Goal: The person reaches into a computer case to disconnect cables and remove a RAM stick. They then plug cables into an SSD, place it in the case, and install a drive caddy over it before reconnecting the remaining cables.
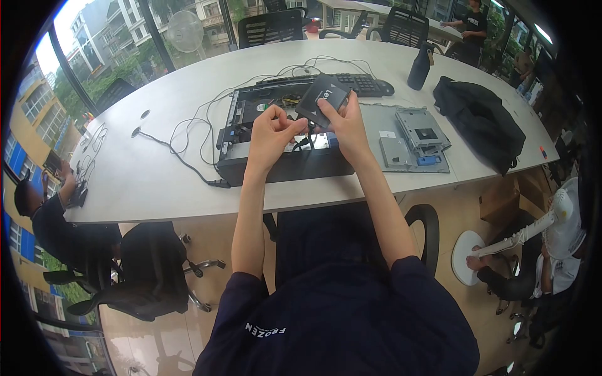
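Above the open computer case (276, 135) at the frame's upper centre, the right hand (343, 122) grips a black drive (323, 99) while the left hand (271, 128) pinches its cable (305, 133).

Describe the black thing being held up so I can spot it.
On the long white table sits an opened computer case. Above it, the right hand holds a thin black square slab with white lettering, tilted, unlike the keyboard flat behind.

White table (157, 182) with open computer case (282, 168), keyboard (367, 84), black bag (480, 119)
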Demonstrator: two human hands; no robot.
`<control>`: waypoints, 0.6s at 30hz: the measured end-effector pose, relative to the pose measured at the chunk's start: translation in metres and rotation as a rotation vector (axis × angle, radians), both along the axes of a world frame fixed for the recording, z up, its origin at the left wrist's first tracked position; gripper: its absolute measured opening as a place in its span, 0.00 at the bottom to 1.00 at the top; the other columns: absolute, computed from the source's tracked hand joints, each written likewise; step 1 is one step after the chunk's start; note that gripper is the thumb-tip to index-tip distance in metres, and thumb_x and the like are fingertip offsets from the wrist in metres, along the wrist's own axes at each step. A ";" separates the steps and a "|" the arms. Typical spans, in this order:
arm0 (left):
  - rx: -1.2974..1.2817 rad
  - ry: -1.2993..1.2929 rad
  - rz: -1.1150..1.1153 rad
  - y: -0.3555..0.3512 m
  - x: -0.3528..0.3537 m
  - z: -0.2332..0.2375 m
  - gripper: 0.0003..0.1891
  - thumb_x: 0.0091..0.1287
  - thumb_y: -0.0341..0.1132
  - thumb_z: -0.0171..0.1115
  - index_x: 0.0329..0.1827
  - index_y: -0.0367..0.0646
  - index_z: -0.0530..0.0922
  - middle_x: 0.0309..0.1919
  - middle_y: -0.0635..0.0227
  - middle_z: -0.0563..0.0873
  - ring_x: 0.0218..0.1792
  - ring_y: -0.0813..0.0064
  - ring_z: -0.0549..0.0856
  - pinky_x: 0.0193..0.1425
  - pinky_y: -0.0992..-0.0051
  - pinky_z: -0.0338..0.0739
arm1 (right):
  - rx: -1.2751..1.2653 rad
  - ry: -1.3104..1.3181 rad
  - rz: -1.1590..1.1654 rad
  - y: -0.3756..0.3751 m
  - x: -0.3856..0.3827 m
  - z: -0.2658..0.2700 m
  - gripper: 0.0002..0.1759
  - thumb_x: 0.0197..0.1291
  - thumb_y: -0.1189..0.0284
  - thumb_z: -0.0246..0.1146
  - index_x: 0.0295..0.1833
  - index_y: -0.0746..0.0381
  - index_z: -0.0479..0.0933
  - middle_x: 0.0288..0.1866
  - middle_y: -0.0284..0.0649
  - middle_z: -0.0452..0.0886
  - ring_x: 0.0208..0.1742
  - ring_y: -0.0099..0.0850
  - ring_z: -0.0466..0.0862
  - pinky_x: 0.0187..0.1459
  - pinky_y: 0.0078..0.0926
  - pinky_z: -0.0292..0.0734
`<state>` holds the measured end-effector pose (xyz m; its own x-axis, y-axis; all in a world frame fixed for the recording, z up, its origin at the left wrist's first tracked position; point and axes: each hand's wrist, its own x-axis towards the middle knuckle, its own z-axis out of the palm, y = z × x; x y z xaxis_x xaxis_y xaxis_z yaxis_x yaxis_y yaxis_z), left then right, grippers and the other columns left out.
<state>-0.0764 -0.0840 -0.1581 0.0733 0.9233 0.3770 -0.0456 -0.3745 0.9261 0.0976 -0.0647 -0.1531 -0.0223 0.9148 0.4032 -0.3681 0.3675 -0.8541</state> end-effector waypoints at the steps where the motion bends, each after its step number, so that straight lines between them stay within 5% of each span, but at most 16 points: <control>1: 0.004 0.000 -0.012 0.001 0.000 0.000 0.18 0.65 0.31 0.73 0.30 0.45 0.66 0.28 0.61 0.88 0.34 0.79 0.89 0.31 0.84 0.75 | 0.002 0.000 0.000 0.000 0.000 0.000 0.22 0.67 0.72 0.65 0.58 0.64 0.60 0.43 0.46 0.83 0.33 0.27 0.87 0.27 0.24 0.86; 18: 0.007 0.000 -0.040 0.001 -0.003 -0.004 0.17 0.65 0.31 0.73 0.32 0.45 0.67 0.28 0.64 0.86 0.36 0.80 0.88 0.32 0.84 0.75 | -0.026 0.047 0.001 -0.003 0.000 0.002 0.20 0.70 0.72 0.62 0.58 0.64 0.59 0.43 0.46 0.82 0.34 0.29 0.87 0.27 0.24 0.86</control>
